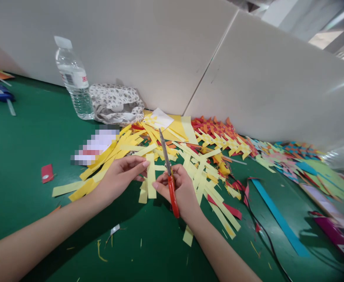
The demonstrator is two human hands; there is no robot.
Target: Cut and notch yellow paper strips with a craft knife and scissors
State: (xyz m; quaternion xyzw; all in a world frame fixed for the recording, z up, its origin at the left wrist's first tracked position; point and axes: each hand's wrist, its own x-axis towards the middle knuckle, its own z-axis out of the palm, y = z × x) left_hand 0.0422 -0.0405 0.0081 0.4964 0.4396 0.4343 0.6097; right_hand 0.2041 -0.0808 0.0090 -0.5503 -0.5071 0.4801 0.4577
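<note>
Two hands work: left hand (pixel 121 175) pinches a yellow strip (pixel 151 176); right hand (pixel 180 192) grips scissors (pixel 169 178), handles half hidden.

Bare green table (pixel 27 149) lies open at left — paper strips (pixel 125 149), bottle (pixel 74 80) and wall (pixel 160 47) crowd the far side.

A paper-craft workshop bench: a green table (pixel 27 133) against plain white partition boards (pixel 166 51), strewn with cut yellow paper strips (pixel 125 150), woven paper fish (pixel 221 135) stacked far right, and a water bottle (pixel 74 80) at far left.
</note>
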